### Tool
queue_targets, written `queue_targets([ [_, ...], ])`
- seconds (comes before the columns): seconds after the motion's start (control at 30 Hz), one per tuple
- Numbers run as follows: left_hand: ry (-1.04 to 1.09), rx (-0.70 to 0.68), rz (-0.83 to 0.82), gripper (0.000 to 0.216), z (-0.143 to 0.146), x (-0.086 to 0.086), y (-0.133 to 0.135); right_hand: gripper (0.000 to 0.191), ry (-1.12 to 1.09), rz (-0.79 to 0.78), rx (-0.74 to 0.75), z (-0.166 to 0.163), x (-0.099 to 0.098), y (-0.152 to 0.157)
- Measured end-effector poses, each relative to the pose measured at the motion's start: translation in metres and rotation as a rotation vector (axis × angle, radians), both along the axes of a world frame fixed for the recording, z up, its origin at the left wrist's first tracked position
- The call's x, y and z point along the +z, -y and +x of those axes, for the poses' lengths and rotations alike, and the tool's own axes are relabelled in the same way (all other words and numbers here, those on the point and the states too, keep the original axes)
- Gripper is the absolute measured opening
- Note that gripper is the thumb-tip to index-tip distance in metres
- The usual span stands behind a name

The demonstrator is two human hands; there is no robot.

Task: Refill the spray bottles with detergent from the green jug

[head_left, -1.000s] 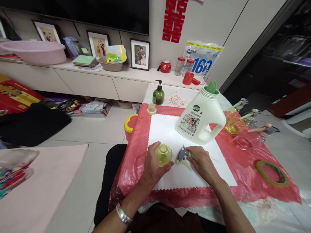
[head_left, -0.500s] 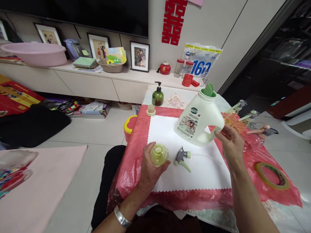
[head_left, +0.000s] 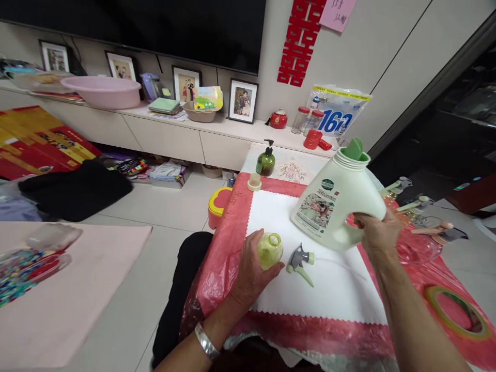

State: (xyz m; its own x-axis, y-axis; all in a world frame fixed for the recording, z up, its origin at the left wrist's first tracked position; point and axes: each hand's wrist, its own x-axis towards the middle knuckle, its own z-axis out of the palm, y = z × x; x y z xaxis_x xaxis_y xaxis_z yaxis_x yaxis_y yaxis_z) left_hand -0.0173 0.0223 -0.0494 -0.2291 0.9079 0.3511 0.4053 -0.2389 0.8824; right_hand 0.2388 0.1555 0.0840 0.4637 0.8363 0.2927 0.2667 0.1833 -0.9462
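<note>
My left hand [head_left: 251, 271] is wrapped round a small round yellow-green bottle [head_left: 270, 250] with an open neck, standing on a white cloth [head_left: 329, 279]. Just right of it lies a grey and green spray trigger head [head_left: 299, 261] with its thin tube trailing right. My right hand [head_left: 377, 231] grips the handle of a large white detergent jug [head_left: 337, 199], which is lifted and tilted, with a green funnel-like piece [head_left: 353, 148] at its open mouth.
A red plastic sheet [head_left: 228, 232] covers the table. Several spray bottles [head_left: 416, 217] lie at the right, a tape roll [head_left: 457, 307] at the near right. A dark green pump bottle [head_left: 265, 161] and a small cap [head_left: 254, 181] stand at the far edge. A pink table [head_left: 70, 299] is on the left.
My right hand left the spray trigger head, reached to the jug's handle, closed on it and lifted the jug. My left hand kept hold of the small bottle.
</note>
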Motion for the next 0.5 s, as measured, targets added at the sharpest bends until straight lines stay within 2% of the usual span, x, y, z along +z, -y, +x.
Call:
queue_targets([
  [0.17, 0.005, 0.026, -0.001, 0.086, 0.004, 0.001, 0.0, 0.033, 0.093, -0.033, -0.05, 0.012, 0.053, 0.025],
  [0.3, 0.003, 0.069, 0.005, 0.086, 0.009, 0.001, 0.0, 0.049, 0.329, -0.134, -0.125, 0.015, 0.089, 0.052],
  [0.4, -0.011, 0.065, 0.034, 0.086, 0.011, -0.001, 0.001, 0.044, 0.512, -0.183, -0.059, 0.019, 0.107, 0.066],
  [0.5, -0.026, 0.054, 0.049, 0.087, 0.01, -0.002, 0.002, 0.041, 0.712, -0.17, -0.002, 0.032, 0.114, 0.073],
])
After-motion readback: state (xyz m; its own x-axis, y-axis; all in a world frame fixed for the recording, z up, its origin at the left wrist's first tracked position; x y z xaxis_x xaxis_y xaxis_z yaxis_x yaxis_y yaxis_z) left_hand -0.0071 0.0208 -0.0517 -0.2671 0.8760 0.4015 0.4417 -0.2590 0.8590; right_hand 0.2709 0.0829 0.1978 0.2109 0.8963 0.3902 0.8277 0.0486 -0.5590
